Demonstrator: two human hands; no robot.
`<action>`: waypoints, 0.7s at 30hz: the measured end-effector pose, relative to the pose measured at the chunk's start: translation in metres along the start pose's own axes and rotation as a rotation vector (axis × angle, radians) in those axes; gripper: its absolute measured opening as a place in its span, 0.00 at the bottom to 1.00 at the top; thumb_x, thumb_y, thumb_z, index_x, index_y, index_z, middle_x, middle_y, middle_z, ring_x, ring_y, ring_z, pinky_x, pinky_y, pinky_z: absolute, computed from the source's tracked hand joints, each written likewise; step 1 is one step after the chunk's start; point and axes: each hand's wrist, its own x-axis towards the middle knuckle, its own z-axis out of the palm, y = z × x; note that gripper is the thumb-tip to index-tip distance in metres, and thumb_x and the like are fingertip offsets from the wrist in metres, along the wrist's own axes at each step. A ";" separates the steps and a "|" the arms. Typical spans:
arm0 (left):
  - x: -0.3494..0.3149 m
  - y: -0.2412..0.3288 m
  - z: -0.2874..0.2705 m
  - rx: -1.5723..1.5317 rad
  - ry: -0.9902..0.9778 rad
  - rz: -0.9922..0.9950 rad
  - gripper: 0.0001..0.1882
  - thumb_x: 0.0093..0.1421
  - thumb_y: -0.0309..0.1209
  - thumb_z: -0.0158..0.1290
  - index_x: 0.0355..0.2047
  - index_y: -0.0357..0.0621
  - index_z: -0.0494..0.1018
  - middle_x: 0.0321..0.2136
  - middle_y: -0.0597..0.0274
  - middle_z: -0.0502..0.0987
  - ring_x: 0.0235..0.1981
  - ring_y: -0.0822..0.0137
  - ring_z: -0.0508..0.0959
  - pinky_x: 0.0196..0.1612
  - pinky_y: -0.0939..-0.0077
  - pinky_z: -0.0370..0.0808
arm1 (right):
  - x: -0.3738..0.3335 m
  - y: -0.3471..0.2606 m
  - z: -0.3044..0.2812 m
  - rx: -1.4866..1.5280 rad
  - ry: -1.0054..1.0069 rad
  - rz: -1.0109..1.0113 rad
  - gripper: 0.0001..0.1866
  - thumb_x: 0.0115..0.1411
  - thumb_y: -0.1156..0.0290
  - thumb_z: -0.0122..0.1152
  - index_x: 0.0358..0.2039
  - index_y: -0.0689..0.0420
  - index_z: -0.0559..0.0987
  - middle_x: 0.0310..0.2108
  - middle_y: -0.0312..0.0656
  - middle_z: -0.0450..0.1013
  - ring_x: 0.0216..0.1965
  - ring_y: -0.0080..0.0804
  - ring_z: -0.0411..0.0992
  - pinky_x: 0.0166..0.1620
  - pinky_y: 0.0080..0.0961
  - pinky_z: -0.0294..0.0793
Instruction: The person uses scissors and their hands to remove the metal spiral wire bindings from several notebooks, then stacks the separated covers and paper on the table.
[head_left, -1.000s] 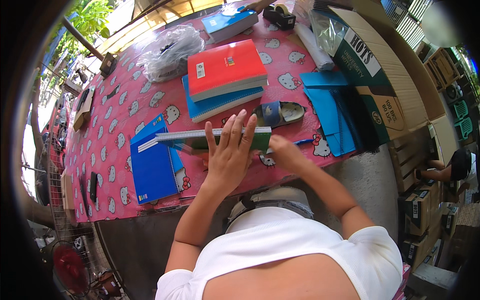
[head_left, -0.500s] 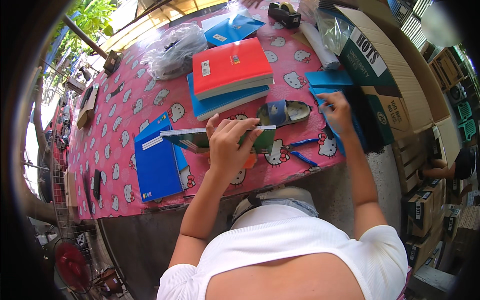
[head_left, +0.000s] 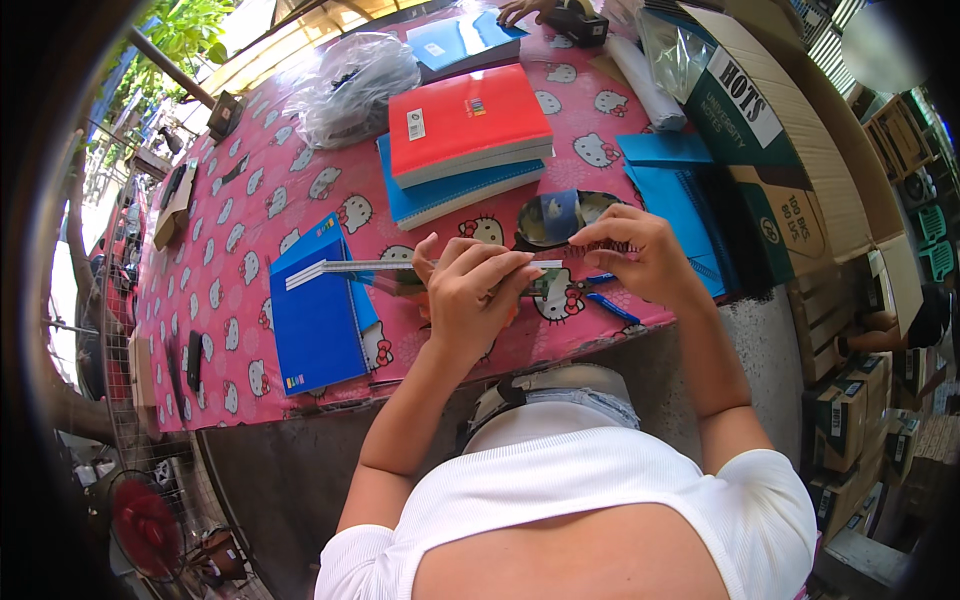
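My left hand [head_left: 470,295] grips a notebook [head_left: 385,266] held on edge, with its white page edges facing up. The fingers wrap over its right part, and the left end rests above a dark blue notebook [head_left: 325,345]. Close to the notebook's right end, my right hand [head_left: 640,250] pinches a dark spiral binding coil [head_left: 605,245]. Whether the coil touches the pages I cannot tell. Just beyond that hand lies a bowl-like tray [head_left: 560,215] with a blue band. Blue-handled pliers [head_left: 612,308] lie on the table below my right hand, partly hidden.
Red notebooks [head_left: 470,115] are stacked on blue ones [head_left: 420,200] ahead. To the right are blue covers [head_left: 665,180], a heap of black coils [head_left: 735,235] and a cardboard box [head_left: 775,130]. A plastic bag [head_left: 355,90] sits far left. Another person's hand [head_left: 525,10] touches far blue notebooks [head_left: 465,45].
My right hand has moved left from the black coils to the notebook's end, bringing a coil. The other person's hand has come onto the far blue notebooks.
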 end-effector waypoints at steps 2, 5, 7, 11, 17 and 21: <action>-0.001 0.001 0.000 0.000 0.005 -0.006 0.09 0.47 0.40 0.64 0.28 0.52 0.82 0.25 0.72 0.79 0.31 0.72 0.75 0.53 0.65 0.55 | 0.000 0.000 0.001 -0.018 0.021 0.000 0.11 0.48 0.83 0.64 0.34 0.58 0.81 0.29 0.39 0.72 0.29 0.25 0.72 0.31 0.20 0.71; -0.002 0.001 0.000 -0.004 0.013 -0.014 0.10 0.47 0.40 0.65 0.27 0.52 0.82 0.25 0.71 0.79 0.30 0.72 0.74 0.53 0.65 0.55 | -0.002 -0.005 0.012 -0.008 0.118 0.051 0.11 0.48 0.84 0.64 0.33 0.59 0.80 0.28 0.37 0.70 0.30 0.24 0.71 0.32 0.19 0.71; -0.003 0.002 -0.001 -0.008 0.016 -0.014 0.10 0.47 0.40 0.65 0.27 0.51 0.82 0.25 0.71 0.79 0.30 0.72 0.74 0.53 0.65 0.55 | -0.004 -0.007 0.018 -0.035 0.067 -0.058 0.10 0.47 0.84 0.65 0.32 0.60 0.79 0.29 0.37 0.71 0.30 0.22 0.71 0.32 0.18 0.71; -0.002 0.003 -0.002 -0.007 0.014 -0.015 0.09 0.47 0.39 0.65 0.26 0.50 0.81 0.25 0.70 0.79 0.29 0.72 0.74 0.53 0.67 0.56 | 0.000 0.002 0.018 0.140 0.065 -0.035 0.10 0.46 0.85 0.65 0.31 0.60 0.78 0.30 0.37 0.72 0.30 0.22 0.71 0.33 0.18 0.71; -0.001 0.003 -0.001 -0.003 0.016 -0.031 0.09 0.47 0.38 0.65 0.25 0.49 0.81 0.25 0.70 0.79 0.29 0.72 0.74 0.53 0.67 0.57 | 0.001 0.000 0.017 0.217 0.001 -0.002 0.09 0.48 0.86 0.63 0.30 0.61 0.78 0.29 0.37 0.72 0.29 0.22 0.72 0.33 0.18 0.71; -0.003 0.004 0.001 0.000 0.034 -0.047 0.10 0.46 0.37 0.66 0.27 0.50 0.81 0.26 0.70 0.79 0.29 0.71 0.75 0.53 0.65 0.56 | 0.000 -0.007 0.013 0.242 -0.149 0.110 0.10 0.50 0.88 0.60 0.33 0.63 0.76 0.30 0.38 0.73 0.31 0.21 0.73 0.34 0.17 0.73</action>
